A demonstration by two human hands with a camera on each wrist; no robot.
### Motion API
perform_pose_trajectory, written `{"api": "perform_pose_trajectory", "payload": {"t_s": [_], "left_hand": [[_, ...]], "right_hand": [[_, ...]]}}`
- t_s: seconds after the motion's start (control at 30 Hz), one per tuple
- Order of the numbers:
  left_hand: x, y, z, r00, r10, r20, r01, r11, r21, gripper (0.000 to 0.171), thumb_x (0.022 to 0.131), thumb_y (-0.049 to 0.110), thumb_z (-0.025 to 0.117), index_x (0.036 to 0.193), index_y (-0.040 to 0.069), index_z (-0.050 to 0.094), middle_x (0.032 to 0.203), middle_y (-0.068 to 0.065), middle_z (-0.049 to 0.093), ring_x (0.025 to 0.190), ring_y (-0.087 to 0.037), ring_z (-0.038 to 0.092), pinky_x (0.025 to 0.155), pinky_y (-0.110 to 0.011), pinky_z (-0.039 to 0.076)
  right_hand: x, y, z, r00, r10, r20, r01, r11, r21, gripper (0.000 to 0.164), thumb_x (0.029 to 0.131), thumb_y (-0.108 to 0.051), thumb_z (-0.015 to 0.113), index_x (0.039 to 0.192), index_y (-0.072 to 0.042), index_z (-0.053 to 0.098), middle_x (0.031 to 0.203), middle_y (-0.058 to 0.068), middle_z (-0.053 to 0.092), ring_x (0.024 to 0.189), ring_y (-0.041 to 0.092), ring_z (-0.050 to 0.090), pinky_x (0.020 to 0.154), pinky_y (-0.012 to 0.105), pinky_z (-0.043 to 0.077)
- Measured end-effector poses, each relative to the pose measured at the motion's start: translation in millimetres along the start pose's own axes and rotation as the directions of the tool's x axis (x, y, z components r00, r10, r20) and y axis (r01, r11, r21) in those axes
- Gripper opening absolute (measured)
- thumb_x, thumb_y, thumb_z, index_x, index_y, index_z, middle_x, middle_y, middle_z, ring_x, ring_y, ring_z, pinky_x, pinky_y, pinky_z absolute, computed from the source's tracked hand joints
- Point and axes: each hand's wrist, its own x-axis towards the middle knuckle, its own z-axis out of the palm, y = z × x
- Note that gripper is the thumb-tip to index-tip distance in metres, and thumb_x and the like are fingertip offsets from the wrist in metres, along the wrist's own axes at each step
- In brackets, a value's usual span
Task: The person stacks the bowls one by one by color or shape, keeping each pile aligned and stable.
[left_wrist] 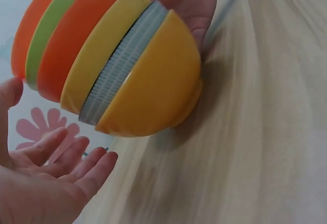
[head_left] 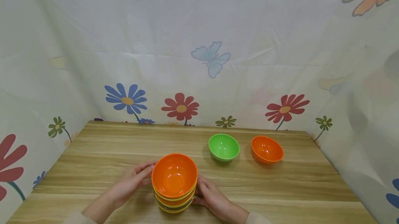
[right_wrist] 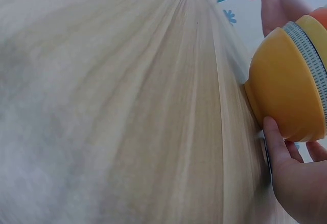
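A stack of several nested bowls stands upright at the front of the table. Its top bowl is orange; below come green, orange and yellow ones, a grey-green patterned bowl, and a yellow bottom bowl. My left hand is at the stack's left side, its thumb by the top rim and its other fingers spread apart from the bowls in the left wrist view. On the right side, my right hand touches the stack low down, one straight finger against the bottom bowl.
Behind the stack to the right sits a green bowl, and farther right an orange bowl. The wooden table ends at a flower-printed cloth hung behind and at both sides.
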Motion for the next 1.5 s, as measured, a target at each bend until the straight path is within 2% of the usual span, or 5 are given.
{"api": "perform_pose_trajectory", "payload": {"t_s": [0.17, 0.33, 0.47, 0.8, 1.5], "left_hand": [[-5.7, -14.4, 4.1, 0.997, 0.039, 0.063, -0.034, 0.996, -0.081, 0.066, 0.098, 0.036, 0.040, 0.136, -0.016, 0.025, 0.139, -0.025, 0.038, 0.120, -0.022, 0.049, 0.099, -0.039, 0.041], [-10.4, -22.9, 8.3, 0.987, 0.081, 0.136, -0.047, 0.971, -0.236, 0.053, 0.100, 0.032, 0.035, 0.137, -0.006, 0.034, 0.128, -0.003, 0.055, 0.110, -0.005, 0.054, 0.095, -0.031, 0.044], [-14.5, -25.0, 10.3, 0.981, 0.105, 0.165, -0.051, 0.952, -0.301, 0.042, 0.101, 0.030, 0.034, 0.132, 0.005, 0.044, 0.122, 0.008, 0.057, 0.110, -0.004, 0.053, 0.094, -0.034, 0.045], [-18.0, -24.2, 12.1, 0.966, 0.097, 0.241, -0.005, 0.935, -0.355, 0.032, 0.101, 0.032, 0.034, 0.122, 0.019, 0.054, 0.124, 0.009, 0.057, 0.112, -0.010, 0.053, 0.094, -0.048, 0.044], [-18.1, -30.0, 21.2, 0.985, 0.034, 0.170, 0.041, 0.908, -0.417, 0.044, 0.100, 0.038, 0.033, 0.135, 0.014, 0.041, 0.138, 0.002, 0.046, 0.120, -0.012, 0.044, 0.092, -0.060, 0.040]], "right_hand": [[0, 0, 0, 1.000, -0.004, 0.004, 0.004, 1.000, 0.002, 0.061, 0.100, -0.038, 0.033, 0.142, 0.005, 0.024, 0.137, 0.019, 0.041, 0.109, 0.018, 0.054, 0.090, 0.039, 0.048], [0, 1, -2, 1.000, -0.011, 0.010, 0.011, 1.000, 0.000, 0.061, 0.100, -0.039, 0.034, 0.141, 0.005, 0.025, 0.138, 0.019, 0.040, 0.110, 0.019, 0.054, 0.090, 0.038, 0.048], [0, 2, -3, 1.000, -0.022, 0.021, 0.022, 1.000, -0.002, 0.061, 0.100, -0.038, 0.033, 0.141, 0.006, 0.025, 0.138, 0.019, 0.040, 0.111, 0.018, 0.053, 0.090, 0.038, 0.048], [-1, 0, -1, 1.000, -0.018, 0.025, 0.018, 1.000, 0.006, 0.063, 0.100, -0.038, 0.033, 0.142, 0.007, 0.021, 0.141, 0.021, 0.037, 0.111, 0.017, 0.053, 0.091, 0.039, 0.047], [1, 2, -3, 0.999, -0.037, 0.038, 0.038, 0.999, -0.015, 0.061, 0.100, -0.038, 0.032, 0.142, 0.006, 0.022, 0.139, 0.020, 0.039, 0.110, 0.017, 0.054, 0.090, 0.038, 0.048]]}}
